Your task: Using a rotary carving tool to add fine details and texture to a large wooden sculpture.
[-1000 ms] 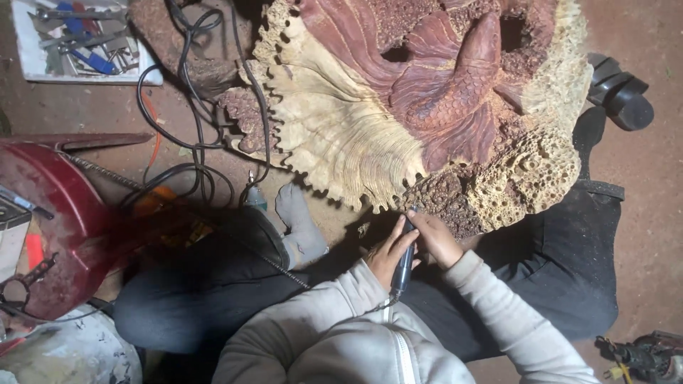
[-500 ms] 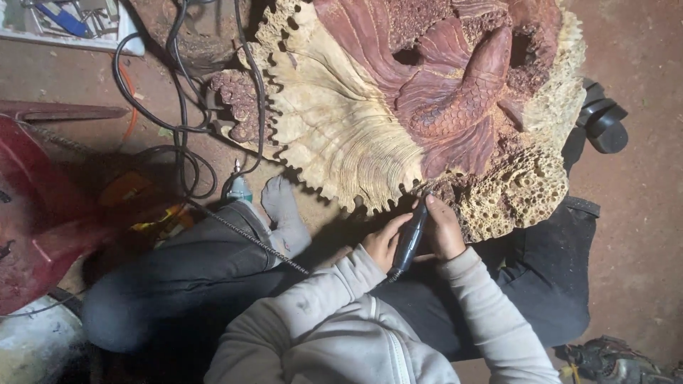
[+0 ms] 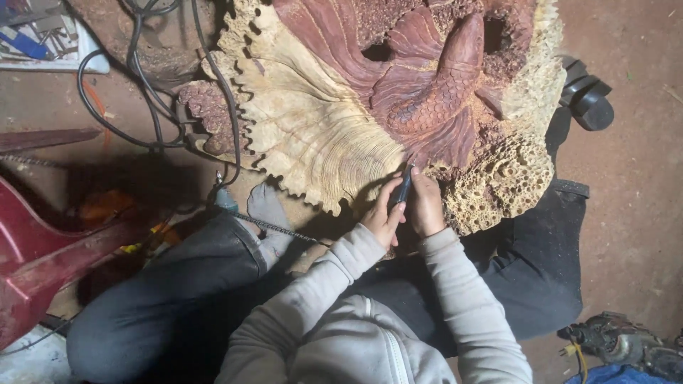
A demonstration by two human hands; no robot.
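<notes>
Reddish dirt floor (image 3: 633,185); both hands, left hand (image 3: 382,217) and right hand (image 3: 427,206), clamped on slim carving tool (image 3: 402,188), tip up toward wood carving (image 3: 341,135).

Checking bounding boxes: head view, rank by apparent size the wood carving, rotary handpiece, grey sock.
1. wood carving, by far the largest
2. grey sock
3. rotary handpiece, mostly hidden between left hand and right hand
</notes>
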